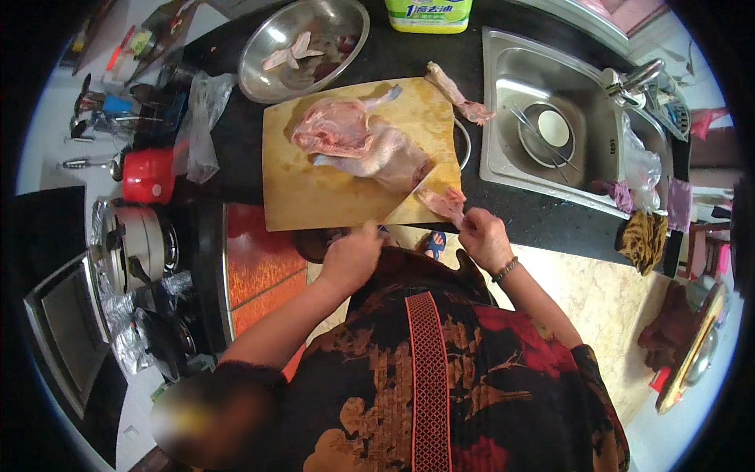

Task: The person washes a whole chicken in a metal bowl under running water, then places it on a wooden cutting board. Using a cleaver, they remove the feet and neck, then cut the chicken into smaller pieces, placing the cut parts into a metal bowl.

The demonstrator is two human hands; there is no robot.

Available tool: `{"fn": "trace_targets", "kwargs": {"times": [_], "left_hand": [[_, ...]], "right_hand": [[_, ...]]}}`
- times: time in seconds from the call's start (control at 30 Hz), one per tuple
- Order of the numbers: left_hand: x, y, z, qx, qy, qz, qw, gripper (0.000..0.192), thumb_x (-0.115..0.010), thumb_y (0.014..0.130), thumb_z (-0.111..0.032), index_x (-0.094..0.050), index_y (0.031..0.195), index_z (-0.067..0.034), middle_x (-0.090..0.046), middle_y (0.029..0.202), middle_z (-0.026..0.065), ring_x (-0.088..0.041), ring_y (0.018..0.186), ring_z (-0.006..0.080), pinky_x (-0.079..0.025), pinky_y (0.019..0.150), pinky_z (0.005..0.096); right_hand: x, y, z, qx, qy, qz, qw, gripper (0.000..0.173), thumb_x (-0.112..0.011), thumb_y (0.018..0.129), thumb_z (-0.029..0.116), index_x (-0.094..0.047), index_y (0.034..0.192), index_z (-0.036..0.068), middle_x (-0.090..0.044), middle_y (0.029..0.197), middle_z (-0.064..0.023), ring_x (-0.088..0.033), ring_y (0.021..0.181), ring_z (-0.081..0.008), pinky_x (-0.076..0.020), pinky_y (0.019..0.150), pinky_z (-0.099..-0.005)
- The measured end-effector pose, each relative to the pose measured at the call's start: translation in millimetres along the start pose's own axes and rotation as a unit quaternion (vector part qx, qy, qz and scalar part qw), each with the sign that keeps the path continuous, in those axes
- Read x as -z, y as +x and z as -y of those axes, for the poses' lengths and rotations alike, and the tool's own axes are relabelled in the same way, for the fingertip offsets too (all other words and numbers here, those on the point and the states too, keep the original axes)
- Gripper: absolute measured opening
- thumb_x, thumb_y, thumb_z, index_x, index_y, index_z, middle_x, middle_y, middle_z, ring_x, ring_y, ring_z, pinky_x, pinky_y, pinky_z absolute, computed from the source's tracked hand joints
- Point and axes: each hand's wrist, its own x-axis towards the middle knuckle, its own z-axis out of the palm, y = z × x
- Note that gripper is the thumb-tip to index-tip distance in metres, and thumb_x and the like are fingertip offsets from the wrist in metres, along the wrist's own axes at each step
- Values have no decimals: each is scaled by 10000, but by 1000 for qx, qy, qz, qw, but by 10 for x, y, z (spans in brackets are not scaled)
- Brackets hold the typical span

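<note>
A raw, plucked poultry carcass (383,147) lies across a wooden cutting board (318,206). My left hand (355,252) is closed around the handle of a knife, mostly hidden by the fingers. The knife's blade (411,203) slants up and right to the carcass's lower right end. My right hand (485,235), with a beaded bracelet at the wrist, grips the end of a raw poultry piece (442,203) at the board's lower right corner. Whether that piece is still joined to the carcass cannot be told. Another raw poultry piece (454,94) lies over the board's upper right corner.
A steel bowl (250,76) with pale and dark red pieces stands behind the board. A plastic bag (206,130) and red container (148,175) are at left. Right of the board is a steel sink (495,141) holding a bowl and chopsticks. A detergent bottle (427,15) stands behind.
</note>
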Motion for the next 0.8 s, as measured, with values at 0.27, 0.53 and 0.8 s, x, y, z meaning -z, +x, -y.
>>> {"fn": "trace_targets", "kwargs": {"times": [0.27, 0.53, 0.8], "left_hand": [[-186, 397, -36, -67, 11, -73, 995, 148, -493, 911, -120, -492, 1021, -20, -662, 812, 215, -666, 752, 417, -526, 671, 530], [336, -674, 641, 37, -133, -44, 990, 272, -606, 923, -244, -483, 1022, -23, -651, 831, 246, -639, 802, 466, -502, 690, 542], [649, -697, 776, 59, -266, -217, 937, 247, -635, 912, -180, -526, 1046, -5, -665, 894, 244, -640, 823, 452, -499, 684, 481]], "right_hand": [[574, -353, -9, -344, 304, 25, 888, 106, -645, 790, 41, -563, 725, 56, -555, 602, -13, -509, 476, -88, -374, 419, -230], [929, 684, 756, -250, 292, -9, 923, 157, -667, 826, 127, -529, 754, 102, -495, 610, 23, -403, 470, -65, -271, 431, -222], [225, 2117, 1416, 65, 283, 29, 956, 288, -708, 875, 173, -594, 1114, 61, -667, 955, -82, -653, 789, -179, -527, 681, -290]]}}
